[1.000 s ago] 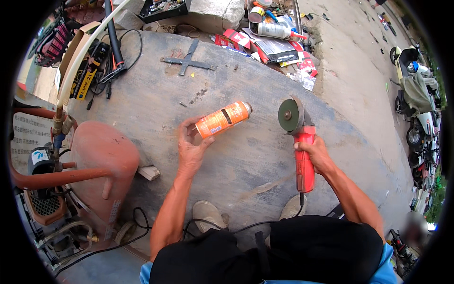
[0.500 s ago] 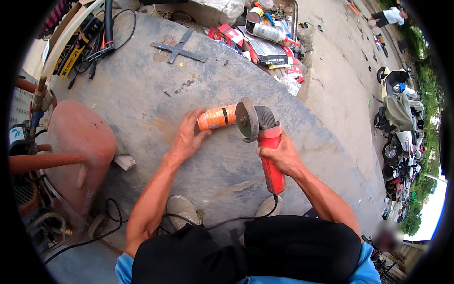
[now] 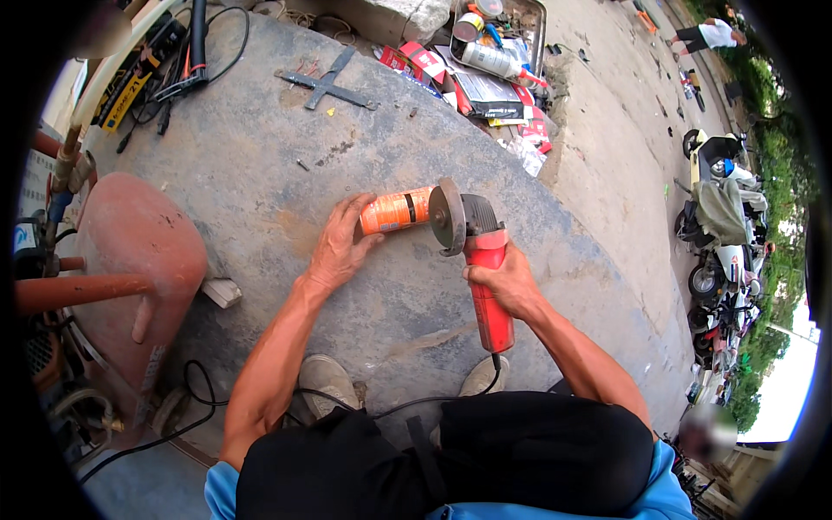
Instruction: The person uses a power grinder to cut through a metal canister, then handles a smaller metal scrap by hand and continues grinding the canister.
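An orange can (image 3: 386,213) with a dark slot or band across its side lies tilted at the middle of the view. My left hand (image 3: 341,238) is closed round its left end. My right hand (image 3: 503,279) grips the red body of an angle grinder (image 3: 490,312), thumb across the near side. The grinder's round disc (image 3: 446,217) stands edge-on at the can's right end and hides that end; whether it touches or spins I cannot tell. A black power cord (image 3: 433,400) runs from the grinder's tail past my shoes to the left.
A red air compressor tank (image 3: 143,251) stands at the left, with a small pale block (image 3: 222,293) beside it. A crossed metal piece (image 3: 326,82) lies ahead on the ground sheet. Boxes (image 3: 490,91) and a tray of cans fill the far side; parked motorbikes (image 3: 719,234) line the right.
The view has shifted slightly, so most things appear a little to the left. Both hands keep their holds on the can and the grinder, with little visible movement between them.
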A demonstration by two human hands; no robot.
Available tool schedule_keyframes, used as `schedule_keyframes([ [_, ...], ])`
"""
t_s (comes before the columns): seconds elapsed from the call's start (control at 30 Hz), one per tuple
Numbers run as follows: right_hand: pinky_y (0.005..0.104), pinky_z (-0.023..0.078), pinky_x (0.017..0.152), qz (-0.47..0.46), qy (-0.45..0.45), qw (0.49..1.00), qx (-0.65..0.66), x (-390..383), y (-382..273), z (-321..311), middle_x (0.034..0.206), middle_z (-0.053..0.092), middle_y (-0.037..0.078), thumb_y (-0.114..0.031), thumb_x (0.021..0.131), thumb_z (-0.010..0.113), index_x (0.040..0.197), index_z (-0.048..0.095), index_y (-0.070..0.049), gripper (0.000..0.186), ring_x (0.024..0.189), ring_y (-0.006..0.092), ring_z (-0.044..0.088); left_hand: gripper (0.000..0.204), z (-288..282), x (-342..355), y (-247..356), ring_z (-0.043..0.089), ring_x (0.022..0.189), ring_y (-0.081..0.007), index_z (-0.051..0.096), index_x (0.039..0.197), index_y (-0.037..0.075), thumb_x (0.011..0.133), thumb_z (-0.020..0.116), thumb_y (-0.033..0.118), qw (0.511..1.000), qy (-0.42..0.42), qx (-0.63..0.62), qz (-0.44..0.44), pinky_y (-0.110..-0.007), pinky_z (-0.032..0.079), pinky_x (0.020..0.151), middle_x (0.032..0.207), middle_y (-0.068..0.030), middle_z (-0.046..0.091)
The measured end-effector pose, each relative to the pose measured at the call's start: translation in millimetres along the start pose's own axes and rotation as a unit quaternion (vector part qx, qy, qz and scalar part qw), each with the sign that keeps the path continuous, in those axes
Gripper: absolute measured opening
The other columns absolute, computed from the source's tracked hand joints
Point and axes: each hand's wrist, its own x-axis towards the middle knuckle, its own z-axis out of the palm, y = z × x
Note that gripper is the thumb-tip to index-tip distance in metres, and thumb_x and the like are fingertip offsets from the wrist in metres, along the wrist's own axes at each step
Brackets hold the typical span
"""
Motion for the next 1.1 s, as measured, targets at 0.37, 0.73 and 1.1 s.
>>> schedule_keyframes([
  [0.37,0.0372,0.054,0.091,-0.012,-0.003,1.0,-0.011,6,6,4,0.109,0.069,0.01,-0.021,0.075,0.082,0.122,0.06,0.0,0.056,0.098,0.0206,0.066,0.071,-2,-1,3,0.049,0.137,-0.0387,0.052,0.145,0.006,0.081,0.082,0.009,1.0,-0.009,0.002,-0.025,-0.045,0.042,0.116,0.146,-0.0196,0.052],
  [0.73,0.0374,0.054,0.092,-0.017,-0.009,0.999,-0.027,13,11,5,0.11,0.068,0.011,-0.021,0.075,0.08,0.124,0.057,0.0,0.058,0.1,0.0215,0.066,0.071,-1,-4,4,0.05,0.136,-0.0386,0.053,0.145,0.005,0.08,0.082,0.009,1.0,-0.002,0.008,-0.013,-0.044,0.042,0.115,0.146,-0.0197,0.053],
  [1.1,0.0383,0.054,0.094,-0.016,0.0,0.999,-0.044,14,12,5,0.112,0.069,0.013,-0.022,0.076,0.08,0.124,0.057,0.0,0.058,0.103,0.0234,0.067,0.071,-2,-3,8,0.051,0.135,-0.0374,0.054,0.144,0.006,0.08,0.083,0.008,1.0,-0.002,0.008,0.002,-0.043,0.043,0.115,0.145,-0.0189,0.053],
])
